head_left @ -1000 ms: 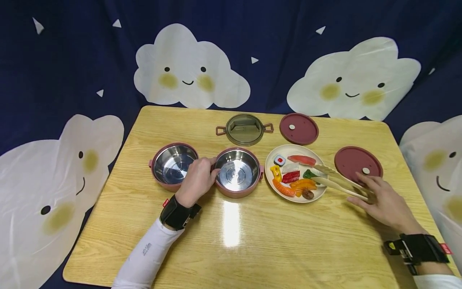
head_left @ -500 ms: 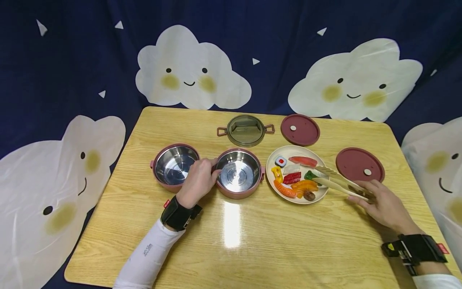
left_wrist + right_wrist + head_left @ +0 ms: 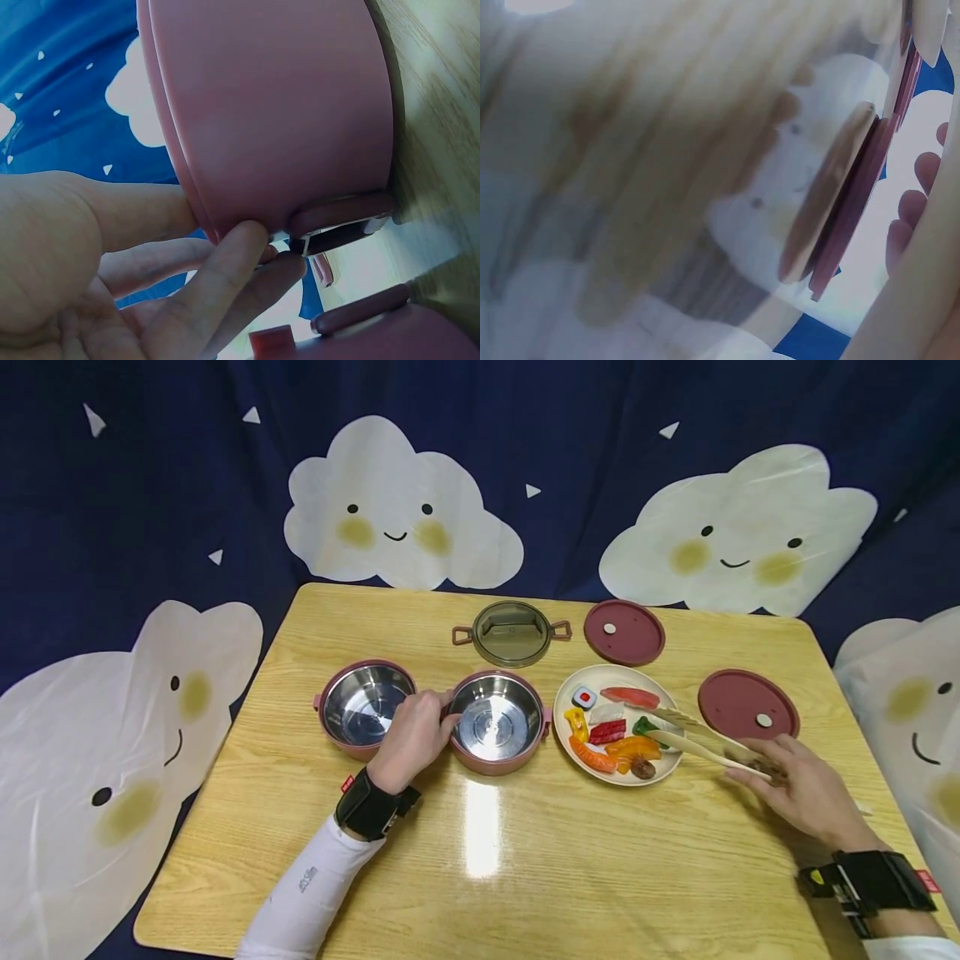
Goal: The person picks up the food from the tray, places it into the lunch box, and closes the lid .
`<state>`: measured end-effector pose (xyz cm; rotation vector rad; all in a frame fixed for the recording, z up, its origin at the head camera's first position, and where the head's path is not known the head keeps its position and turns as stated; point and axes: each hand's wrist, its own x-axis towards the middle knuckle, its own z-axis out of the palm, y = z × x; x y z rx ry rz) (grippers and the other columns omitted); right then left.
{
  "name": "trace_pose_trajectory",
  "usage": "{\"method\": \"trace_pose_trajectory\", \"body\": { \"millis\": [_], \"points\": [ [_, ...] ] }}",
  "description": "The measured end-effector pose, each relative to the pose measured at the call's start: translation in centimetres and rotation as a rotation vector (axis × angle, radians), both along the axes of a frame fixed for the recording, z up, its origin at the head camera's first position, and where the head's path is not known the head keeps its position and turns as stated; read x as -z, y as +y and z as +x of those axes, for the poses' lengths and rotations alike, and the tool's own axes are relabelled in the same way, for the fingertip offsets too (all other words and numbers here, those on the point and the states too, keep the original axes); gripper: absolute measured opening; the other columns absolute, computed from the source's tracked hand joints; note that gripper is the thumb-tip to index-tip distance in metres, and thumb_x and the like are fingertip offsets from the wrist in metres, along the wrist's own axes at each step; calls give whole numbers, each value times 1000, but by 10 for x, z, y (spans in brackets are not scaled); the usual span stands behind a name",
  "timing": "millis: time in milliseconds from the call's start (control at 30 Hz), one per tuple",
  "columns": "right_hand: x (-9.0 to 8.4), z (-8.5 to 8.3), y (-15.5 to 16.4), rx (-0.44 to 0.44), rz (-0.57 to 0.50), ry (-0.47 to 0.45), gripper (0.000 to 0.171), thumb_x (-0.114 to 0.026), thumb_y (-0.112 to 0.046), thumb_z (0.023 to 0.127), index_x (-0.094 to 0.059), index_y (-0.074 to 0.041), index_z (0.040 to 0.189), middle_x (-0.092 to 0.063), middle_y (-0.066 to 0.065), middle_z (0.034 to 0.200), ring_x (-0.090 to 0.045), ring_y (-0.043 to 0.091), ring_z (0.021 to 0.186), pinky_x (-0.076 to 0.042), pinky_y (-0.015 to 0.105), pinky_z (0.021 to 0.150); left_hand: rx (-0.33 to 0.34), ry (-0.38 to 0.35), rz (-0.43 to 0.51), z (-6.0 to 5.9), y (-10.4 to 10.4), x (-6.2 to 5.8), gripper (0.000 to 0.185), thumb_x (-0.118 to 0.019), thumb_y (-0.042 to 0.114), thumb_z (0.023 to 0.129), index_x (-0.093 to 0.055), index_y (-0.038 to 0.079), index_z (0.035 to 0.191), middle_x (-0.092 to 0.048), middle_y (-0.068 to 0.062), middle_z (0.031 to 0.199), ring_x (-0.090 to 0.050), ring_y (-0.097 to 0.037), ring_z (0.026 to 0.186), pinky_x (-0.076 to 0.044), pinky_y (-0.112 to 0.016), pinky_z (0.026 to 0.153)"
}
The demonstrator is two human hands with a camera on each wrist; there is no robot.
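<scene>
My left hand [image 3: 412, 731] holds a pink pot [image 3: 491, 768] with a shiny steel inside, on its left side. In the left wrist view the fingers pinch the pot's rim near its side handle [image 3: 337, 214]. Wooden tongs [image 3: 697, 749] are gripped in my right hand [image 3: 806, 785], pointing left. Their tips are parted and sit at a dark green food piece [image 3: 642, 725] on the right of a cream plate [image 3: 611, 675]. Also on the plate are a sushi roll [image 3: 584, 697], a red fish slice [image 3: 630, 697], orange pieces [image 3: 592, 756] and a brown mushroom [image 3: 642, 767].
A second pink pot [image 3: 348, 747] stands left of the left hand. Behind are a clear grey lid [image 3: 510, 647] with two handles and a dark red lid [image 3: 633, 647]. Another dark red lid [image 3: 735, 702] lies just beyond the right hand.
The arms of the tongs have come slightly closer together at the green piece. The left hand stays on the pot, and the head view has shifted slightly.
</scene>
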<state>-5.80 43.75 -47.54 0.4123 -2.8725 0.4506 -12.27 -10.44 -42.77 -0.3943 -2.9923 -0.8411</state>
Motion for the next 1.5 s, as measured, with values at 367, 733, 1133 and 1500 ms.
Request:
{"method": "trace_pose_trajectory", "body": {
  "millis": [367,733,1133,1500],
  "points": [
    [-30,-12,-5,-51,58,110,59,-96,-30,72,-75,-5,121,-69,11,100,-58,20,71,-44,36,58,-13,2,2,-1,-1,2,20,-75,14,98,-77,1,114,-79,-15,102,-74,-28,93,-55,-41,75],
    [-60,-27,-13,-70,151,151,59,-95,-40,69,-78,-11,118,-66,5,86,-57,18,64,-40,31,51,-1,3,12,-1,-1,2,21,-76,14,98,-78,1,115,-79,-16,102,-75,-29,94,-55,-40,75],
    [-89,-45,-21,-113,316,105,51,-92,-41,75,-80,-11,115,-60,1,77,-51,13,64,-37,26,51,0,-7,12,0,0,3,23,-75,13,98,-77,2,118,-79,-15,105,-74,-27,92,-55,-39,74],
    [-103,-69,-28,-230,353,214,75,-58,-83,88,-82,-12,96,-62,3,73,-55,16,60,-35,28,45,2,1,15,-1,0,2,19,-75,13,98,-78,1,113,-79,-15,102,-74,-27,91,-54,-39,73]
  ]
}}
